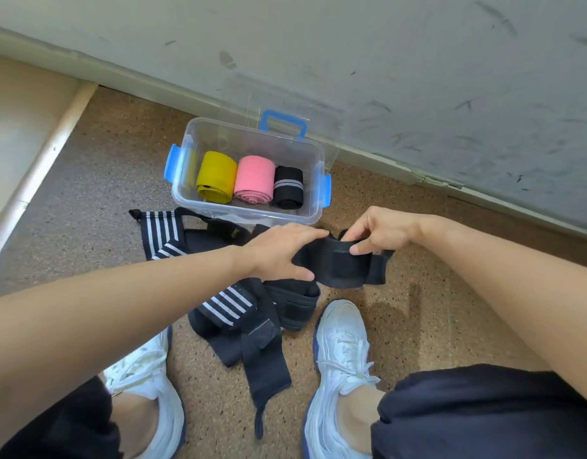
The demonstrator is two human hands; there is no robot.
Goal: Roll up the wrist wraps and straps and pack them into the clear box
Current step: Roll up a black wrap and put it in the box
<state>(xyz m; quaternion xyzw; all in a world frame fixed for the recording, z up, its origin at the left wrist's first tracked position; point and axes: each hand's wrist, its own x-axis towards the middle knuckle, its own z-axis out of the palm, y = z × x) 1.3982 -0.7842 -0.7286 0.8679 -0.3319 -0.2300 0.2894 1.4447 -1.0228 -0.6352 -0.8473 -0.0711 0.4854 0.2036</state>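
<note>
A black strap (343,265) is held above the floor between both hands. My left hand (279,251) grips its left end, thumb below and fingers over the top. My right hand (381,231) pinches its upper right part, thumb pressed on the front. The clear box (313,154) with blue latches stands open on the floor just beyond. Inside it lie a yellow roll (216,175), a pink roll (255,178) and a black roll with grey stripes (288,187). Loose black wraps with white stripes (229,303) and another black strap (295,306) lie in a heap under my hands.
The box's clear lid (285,94) leans against the scuffed wall behind it. My white shoes (343,352) flank the heap on the speckled brown floor. A pale raised ledge (43,160) runs along the left.
</note>
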